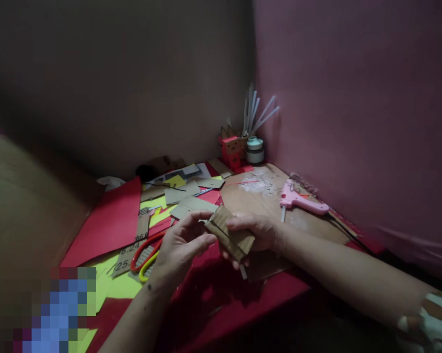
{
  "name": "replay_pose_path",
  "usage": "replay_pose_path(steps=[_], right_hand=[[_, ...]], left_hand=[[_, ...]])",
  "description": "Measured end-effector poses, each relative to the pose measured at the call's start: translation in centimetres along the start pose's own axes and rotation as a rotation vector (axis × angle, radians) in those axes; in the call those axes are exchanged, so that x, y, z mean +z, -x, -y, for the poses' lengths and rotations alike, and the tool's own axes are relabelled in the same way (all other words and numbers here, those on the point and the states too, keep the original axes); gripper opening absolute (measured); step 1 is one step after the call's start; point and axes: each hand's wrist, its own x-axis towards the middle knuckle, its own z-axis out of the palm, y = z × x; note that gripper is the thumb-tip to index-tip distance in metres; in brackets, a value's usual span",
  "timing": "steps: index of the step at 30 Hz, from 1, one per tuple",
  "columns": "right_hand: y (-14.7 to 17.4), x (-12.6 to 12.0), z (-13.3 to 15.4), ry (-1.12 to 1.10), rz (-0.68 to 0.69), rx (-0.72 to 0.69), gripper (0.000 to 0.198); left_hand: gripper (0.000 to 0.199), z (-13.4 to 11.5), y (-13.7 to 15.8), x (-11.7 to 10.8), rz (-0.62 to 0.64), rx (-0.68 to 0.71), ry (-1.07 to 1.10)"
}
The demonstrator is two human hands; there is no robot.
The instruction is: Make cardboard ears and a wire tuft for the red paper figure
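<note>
Over the table's front part, my right hand (pixel 255 229) grips a small folded piece of brown cardboard (pixel 231 235). Its thumb presses on the top face and the other fingers curl underneath. At the piece's left edge is my left hand (pixel 186 245), with the index finger at the upper corner and the curved thumb close to the lower edge. Some of its fingers are hidden behind the hand. Scissors with red and yellow handles (pixel 143 257) lie beside my left wrist, partly covered by it.
A pink glue gun (pixel 298 201) with a cord rests on a brown board (pixel 239 196) at right. Glue sticks (pixel 255 115), a red box with a drawn face (pixel 231 151) and a white jar (pixel 255 151) stand in the corner. Red paper (pixel 110 223) and cardboard scraps (pixel 182 192) cover the left side.
</note>
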Motion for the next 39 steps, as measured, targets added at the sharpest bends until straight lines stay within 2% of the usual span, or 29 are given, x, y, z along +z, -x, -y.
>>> replay_pose_path(steps=[5, 10, 12, 14, 16, 18, 21, 24, 26, 27, 29, 31, 33, 36, 37, 39], right_hand=[[-0.4, -0.4, -0.4, 0.016, -0.007, 0.014, 0.031], [-0.8, -0.3, -0.6, 0.139, -0.079, -0.013, 0.041], [-0.7, 0.0, -0.6, 0.341, -0.224, -0.071, 0.057], [-0.6, 0.4, -0.6, 0.696, -0.455, -0.175, 0.083], [-0.5, 0.7, -0.7, 1.082, -0.63, -0.29, 0.093], [-0.4, 0.7, -1.0, 1.331, -0.658, -0.342, 0.081], [-0.4, 0.5, -1.2, 1.435, -0.578, -0.284, 0.064], [-0.4, 0.3, -1.3, 1.422, -0.529, -0.292, 0.068], [-0.4, 0.4, -1.2, 1.35, -0.586, -0.355, 0.079], [-0.4, 0.5, -1.2, 1.292, -0.667, -0.399, 0.08], [-0.4, 0.7, -1.0, 1.132, -0.873, -0.502, 0.068], [-0.5, 1.0, -0.9, 0.913, -0.969, -0.569, 0.042], [-0.5, 1.0, -0.8, 0.659, -0.854, -0.5, 0.03], [-0.8, 0.7, -0.7, 0.357, -0.594, -0.292, 0.031], [-0.9, 0.6, -0.7, 0.31, -0.562, -0.253, 0.033], [-0.9, 0.4, -0.7, 0.285, -0.583, -0.219, 0.029]], left_hand=[[0.02, 0.1, -0.3, 0.1, -0.073, -0.123, 0.026], [0.022, 0.1, -0.6, -0.2, -0.004, -0.182, -0.058], [0.025, 0.1, -0.7, -0.2, -0.056, -0.187, -0.09], [0.024, 0.1, -0.7, -0.1, -0.164, -0.184, -0.114], [0.024, 0.1, -0.7, 0.0, -0.265, -0.179, -0.112], [0.024, 0.1, -0.7, 0.0, -0.284, -0.204, -0.091], [0.027, 0.1, -0.5, -0.3, -0.154, -0.28, -0.089], [0.027, 0.2, -0.4, -0.8, -0.075, -0.305, -0.12], [0.025, 0.2, -0.5, -1.0, -0.133, -0.292, -0.076], [0.024, 0.2, -0.5, -1.1, -0.182, -0.276, -0.038], [0.023, 0.3, -0.7, -1.1, -0.284, -0.23, 0.027], [0.022, 0.4, -0.8, -1.0, -0.351, -0.179, 0.068], [0.023, 0.4, -0.8, -0.6, -0.366, -0.137, 0.097], [0.025, 0.2, -0.6, 0.2, -0.349, -0.13, 0.107], [0.025, 0.1, -0.6, 0.4, -0.344, -0.142, 0.098], [0.028, 0.0, -0.5, 0.7, -0.325, -0.178, 0.083]])
